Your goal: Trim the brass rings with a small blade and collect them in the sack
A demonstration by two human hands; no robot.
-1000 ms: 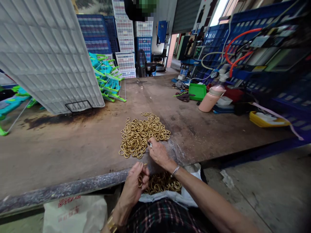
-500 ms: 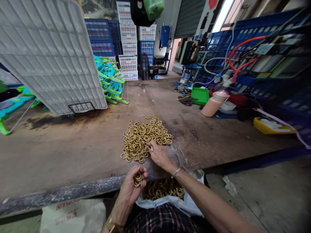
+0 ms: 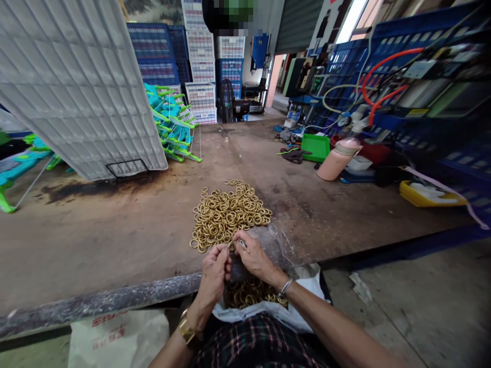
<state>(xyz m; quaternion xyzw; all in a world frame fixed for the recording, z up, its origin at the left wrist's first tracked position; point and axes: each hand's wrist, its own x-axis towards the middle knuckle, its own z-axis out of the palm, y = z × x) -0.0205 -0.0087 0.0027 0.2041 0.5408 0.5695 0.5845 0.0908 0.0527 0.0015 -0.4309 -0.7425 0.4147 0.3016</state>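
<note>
A pile of brass-coloured rings (image 3: 226, 212) is spread on the brown table. My left hand (image 3: 215, 268), closed, is in front of the pile's near edge; its curled fingers hide most of the rings in it. Close beside it on the right, my right hand (image 3: 251, 255) is pinched, with its fingertips at a single brass ring (image 3: 231, 246) between the two hands. Something small and silvery shows at the right fingers, too small to name. Below the table edge, more rings (image 3: 253, 294) fill an open white sack (image 3: 249, 313) by my lap.
A large ribbed grey panel (image 3: 84, 87) leans at the left, beside turquoise and green frames (image 3: 172, 122). A pink bottle (image 3: 337, 161), a green tray (image 3: 315, 147) and a yellow tray (image 3: 429, 194) stand to the right. Stacked crates (image 3: 200, 95) are at the back.
My right hand has drawn back from the pile toward me. My left hand has risen and turned to meet it, its rings now mostly hidden. The view has shifted slightly.
</note>
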